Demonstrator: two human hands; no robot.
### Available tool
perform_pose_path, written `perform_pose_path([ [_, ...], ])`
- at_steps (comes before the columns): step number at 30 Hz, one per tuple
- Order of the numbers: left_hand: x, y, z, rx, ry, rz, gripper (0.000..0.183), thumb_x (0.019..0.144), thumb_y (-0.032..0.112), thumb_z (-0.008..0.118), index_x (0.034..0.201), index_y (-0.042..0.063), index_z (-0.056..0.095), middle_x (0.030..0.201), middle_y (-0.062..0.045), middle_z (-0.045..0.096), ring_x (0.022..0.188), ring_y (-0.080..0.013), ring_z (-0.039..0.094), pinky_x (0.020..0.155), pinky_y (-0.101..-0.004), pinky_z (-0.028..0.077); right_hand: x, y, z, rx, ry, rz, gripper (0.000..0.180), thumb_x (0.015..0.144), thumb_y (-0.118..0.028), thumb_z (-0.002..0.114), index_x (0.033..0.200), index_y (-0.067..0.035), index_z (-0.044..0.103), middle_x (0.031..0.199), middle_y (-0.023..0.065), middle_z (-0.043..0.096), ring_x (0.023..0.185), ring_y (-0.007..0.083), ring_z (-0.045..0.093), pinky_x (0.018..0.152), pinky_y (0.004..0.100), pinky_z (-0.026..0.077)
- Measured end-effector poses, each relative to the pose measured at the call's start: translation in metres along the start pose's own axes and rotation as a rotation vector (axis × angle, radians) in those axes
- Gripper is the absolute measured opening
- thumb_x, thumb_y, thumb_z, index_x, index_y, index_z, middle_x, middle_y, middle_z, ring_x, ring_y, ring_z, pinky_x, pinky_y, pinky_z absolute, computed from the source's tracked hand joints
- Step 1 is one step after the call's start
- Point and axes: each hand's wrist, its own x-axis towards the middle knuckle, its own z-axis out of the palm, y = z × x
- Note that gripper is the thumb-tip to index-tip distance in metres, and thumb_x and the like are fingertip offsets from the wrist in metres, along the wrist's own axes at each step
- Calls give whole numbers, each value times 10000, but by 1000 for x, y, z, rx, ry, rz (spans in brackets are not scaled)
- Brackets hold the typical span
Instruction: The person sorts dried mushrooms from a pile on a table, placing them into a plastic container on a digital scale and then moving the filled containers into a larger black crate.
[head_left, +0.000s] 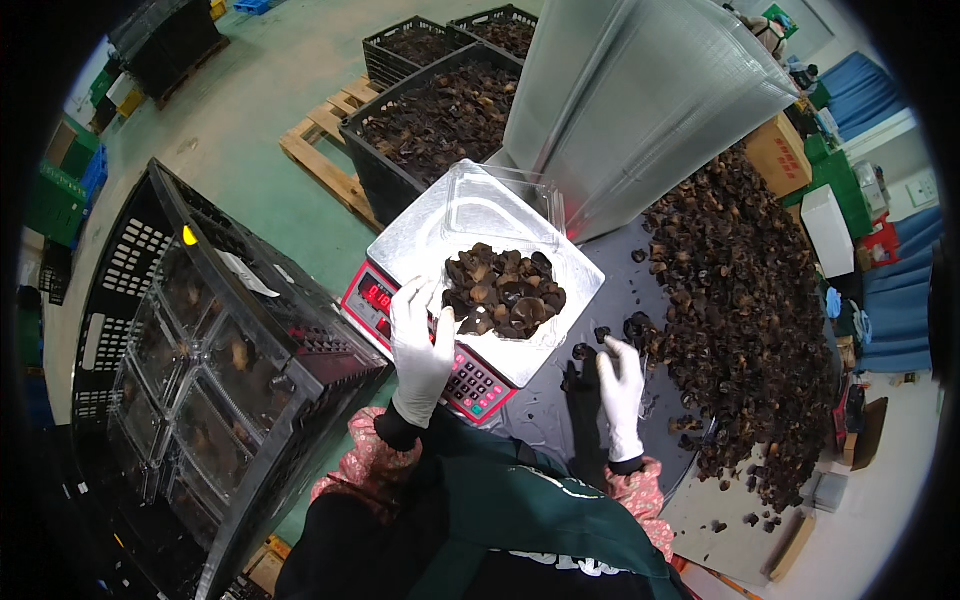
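Note:
A clear plastic clamshell box (561, 217) lies with its lid folded back on the metal pan of a digital scale (390, 238). Dark brown wood ear mushrooms (504, 292) fill its base. My left hand (420, 352), in a white glove, is at the near left side of the box, fingers apart, over the scale's red-rimmed panel; whether it touches the box is unclear. My right hand (621, 390), also gloved, hovers right of the scale with nothing visible in it. Its fingertips are close to a few loose mushroom pieces (602, 334) on the dark grey tabletop (540, 405).
A large mushroom heap (735, 322) covers the right side. Tall nested clear plastic boxes (645, 112) stand behind the scale. At left, a black crate (247, 225) holds several filled clear boxes (217, 405). Mushroom-filled black crates (382, 187) stand beyond, by a wooden pallet (322, 161).

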Motion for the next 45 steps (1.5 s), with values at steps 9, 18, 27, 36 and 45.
perform_pose_path([
  [9,35,-11,1,104,-165,209,332,859,30,627,1188,27,669,1242,-199,554,1162,-349,554,994,-406,453,119,-80,36,115,-73,-135,281,912,-173,661,1161,-43,646,1086,125,661,1026,252,639,912,343,499],
  [18,37,-9,-1,111,-116,173,267,833,45,655,1096,2,679,1160,-183,600,1056,-341,597,915,-403,481,162,-87,86,41,-106,81,530,906,-374,641,1310,-40,559,1266,220,596,1176,381,558,1020,452,434],
  [27,33,-18,3,87,-106,165,311,837,62,636,1140,-11,639,1140,-203,605,1068,-361,586,926,-435,467,118,-136,85,12,-178,-602,229,807,-262,729,949,-85,694,937,81,653,984,293,576,915,423,427],
  [36,28,-6,-4,129,-105,130,324,888,64,611,1209,24,637,1223,-185,576,1161,-348,543,994,-423,431,109,-135,90,-36,-188,-590,222,760,-240,753,883,-79,662,935,88,633,974,303,579,892,429,444],
  [45,4,27,-34,154,63,187,268,849,-39,613,1104,15,671,1160,-133,619,1125,-312,542,988,-396,415,83,-131,21,959,-378,91,233,900,-103,657,1089,34,643,1050,74,679,1016,151,615,956,290,448],
])
